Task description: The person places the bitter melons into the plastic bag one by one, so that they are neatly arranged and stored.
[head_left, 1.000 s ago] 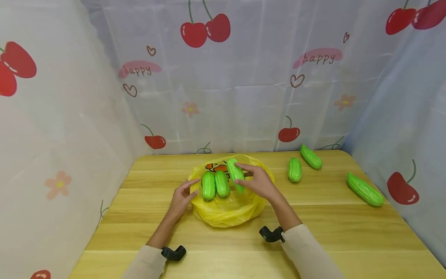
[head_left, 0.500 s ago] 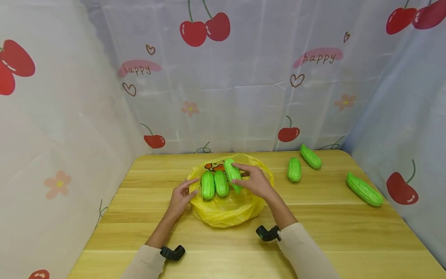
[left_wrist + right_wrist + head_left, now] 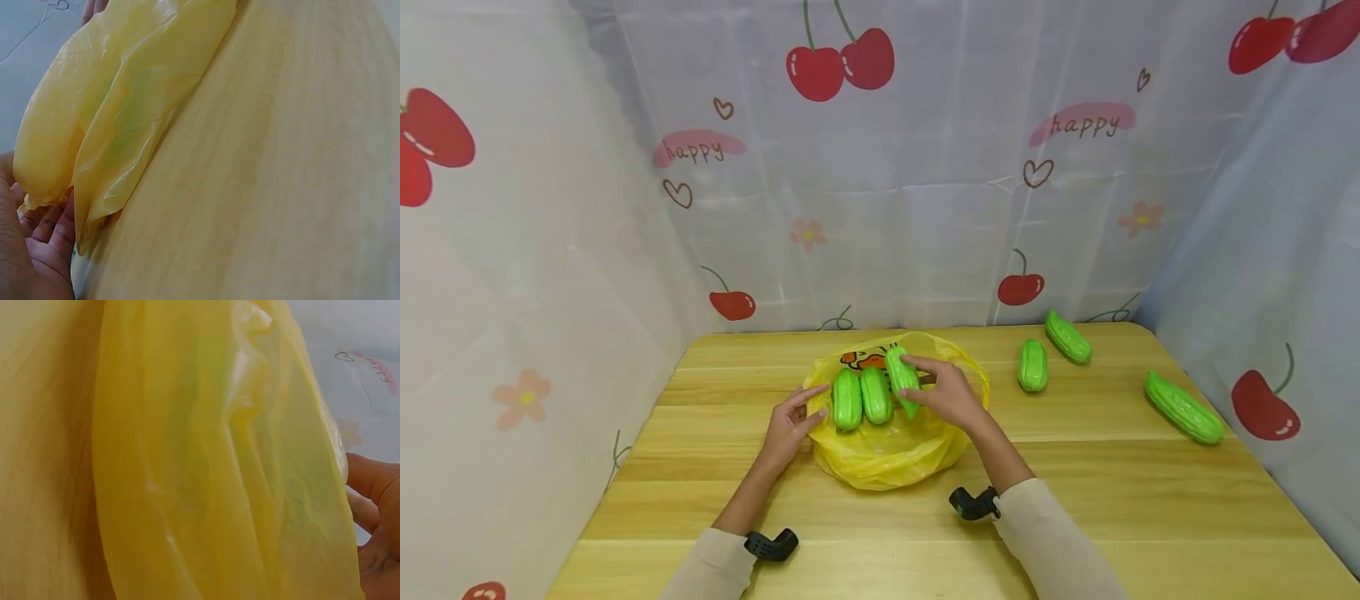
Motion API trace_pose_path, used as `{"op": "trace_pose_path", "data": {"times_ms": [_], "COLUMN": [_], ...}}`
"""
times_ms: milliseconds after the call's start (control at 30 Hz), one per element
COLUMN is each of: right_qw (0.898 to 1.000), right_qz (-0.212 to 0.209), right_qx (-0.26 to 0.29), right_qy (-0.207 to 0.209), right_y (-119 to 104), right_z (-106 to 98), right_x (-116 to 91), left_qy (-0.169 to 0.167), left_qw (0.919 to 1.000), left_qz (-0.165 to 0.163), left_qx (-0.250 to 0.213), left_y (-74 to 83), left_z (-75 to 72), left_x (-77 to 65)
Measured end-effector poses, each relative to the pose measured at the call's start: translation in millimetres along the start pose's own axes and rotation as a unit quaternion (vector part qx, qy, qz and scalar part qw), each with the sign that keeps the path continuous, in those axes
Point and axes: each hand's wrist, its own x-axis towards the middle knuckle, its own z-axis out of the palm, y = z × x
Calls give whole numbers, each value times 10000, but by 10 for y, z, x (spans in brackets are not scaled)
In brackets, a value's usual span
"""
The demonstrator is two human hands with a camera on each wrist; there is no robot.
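Observation:
A yellow plastic bag with an orange duck print lies spread open on the table. Two green ribbed toy vegetables, a left one and one beside it, lie side by side in it. My right hand pinches a third green ribbed toy vegetable, tilted, between thumb and fingers over the bag's right half. At the left rim, my left hand holds the bag's edge, its fingers partly behind the plastic in the left wrist view. Yellow plastic hides the right hand's toy in the right wrist view.
Three more green toys rest on the wooden table to the right: a short one, one near the back edge and a longer one by the right side. Cherry-printed curtains enclose the table's back and sides.
My right hand and the toy it pinches have shifted slightly left, and the toy sits a little lower over the last half second. The left hand and the bag stay almost still.

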Motion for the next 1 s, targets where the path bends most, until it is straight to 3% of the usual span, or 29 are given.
{"op": "trace_pose_path", "data": {"times_ms": [433,1000], "right_qw": [9988,9975], "right_qz": [15,219], "right_qx": [-477,-676], "right_qy": [109,-3], "right_y": [61,146], "right_z": [113,212], "right_x": [53,29], "left_qy": [-35,-21], "left_qw": [9997,9999], "left_qz": [223,28], "left_qx": [-35,-154], "left_y": [2,-28], "left_z": [-11,13], "left_x": [15,-9]}}
